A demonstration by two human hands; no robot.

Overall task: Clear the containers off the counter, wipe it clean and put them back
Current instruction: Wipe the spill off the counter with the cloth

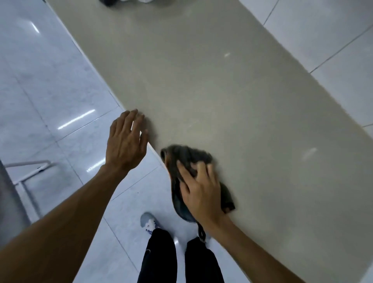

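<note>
Looking down from the head view, the right hand (pixel 201 189) lies on top of a dark cloth (pixel 185 155), with its fingers bent into the fabric and bunching it. This grip probably lets the palm press the cloth flat on the counter (pixel 222 91) while it is pushed. The cloth sits at the near edge of the counter and part of it hangs a little over the side, so this border seems to be the strip under wiping now. The left hand (pixel 126 145) holds nothing. Its fingers are straight and spread, with the tips at the counter edge just beside the cloth, most likely to steady the body. Whether they really touch the edge is not sure. The wide beige surface is bare here. At the far end a dark object (pixel 107 1) and a pale object (pixel 145 1) are cut by the frame; if they belong to the things cleared away, I cannot tell. The putting back is not yet begun, I judge.
</note>
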